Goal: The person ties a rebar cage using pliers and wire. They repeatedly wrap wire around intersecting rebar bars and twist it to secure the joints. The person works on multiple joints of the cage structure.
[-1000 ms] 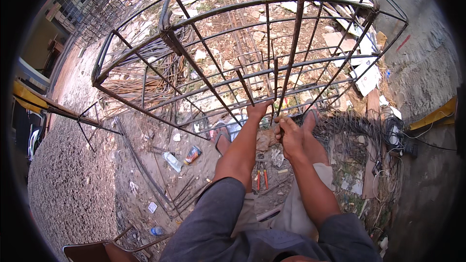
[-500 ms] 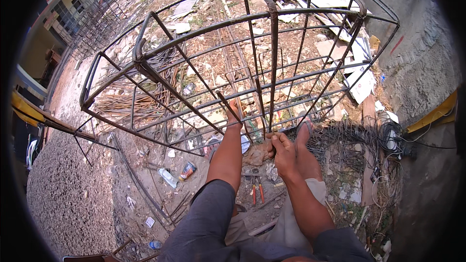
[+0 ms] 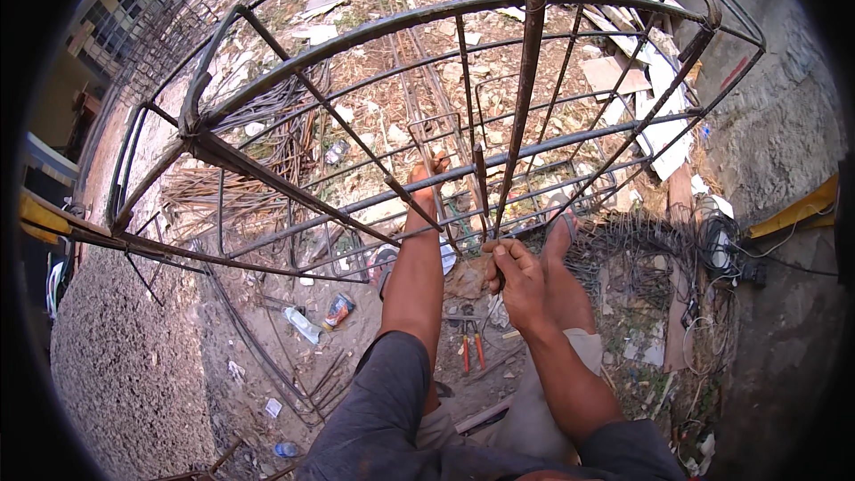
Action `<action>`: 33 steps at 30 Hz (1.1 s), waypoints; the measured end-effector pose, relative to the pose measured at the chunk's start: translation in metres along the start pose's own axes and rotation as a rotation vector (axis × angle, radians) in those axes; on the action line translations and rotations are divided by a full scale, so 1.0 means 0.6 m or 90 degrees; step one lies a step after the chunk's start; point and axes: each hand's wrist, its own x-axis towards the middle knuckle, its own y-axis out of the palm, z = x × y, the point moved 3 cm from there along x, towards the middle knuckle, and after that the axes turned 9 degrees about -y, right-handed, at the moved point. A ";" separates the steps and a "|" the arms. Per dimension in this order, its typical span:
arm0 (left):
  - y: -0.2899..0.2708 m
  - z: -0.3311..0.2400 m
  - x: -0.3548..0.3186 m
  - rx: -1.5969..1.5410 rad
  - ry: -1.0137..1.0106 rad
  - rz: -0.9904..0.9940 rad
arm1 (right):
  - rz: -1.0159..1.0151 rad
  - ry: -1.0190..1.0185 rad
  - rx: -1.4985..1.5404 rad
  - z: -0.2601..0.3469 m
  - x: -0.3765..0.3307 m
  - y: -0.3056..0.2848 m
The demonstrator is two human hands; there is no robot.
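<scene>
**Both hands in at lower bars of rebar cage**

Head view: cage is directly in front of the person & takes up most of the upper pic, thick bars nearest, thinner ones behind. L hand is stretched fwd. among its lower bars, partly hidden by them; can't tell if it's open or gripping anything. R hand is nearer the body, thumb & fingertips drawn into a narrow pinch right by the low end of the upright bars; can't tell if there's anything thin in the pinch.

On the ground btwn the legs: red-handled pliers, handles twd. the person. To their L, an orange-&-blue packet w/ a pale plastic wrapper just beside it. R foot, in a sandal, is nr the cage's lower edge; dark wire tangle lies to the R of it.

Beyond the bars, view's L: pile of loose rods, partly rusty. Upper R: white broken boards by a rough grey wall. Far L edge: gravel lower down, more rebar frames up top nr a bldg.
</scene>
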 end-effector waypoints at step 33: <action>0.033 -0.021 -0.002 0.113 -0.026 0.063 | -0.024 -0.048 -0.038 -0.031 0.014 -0.001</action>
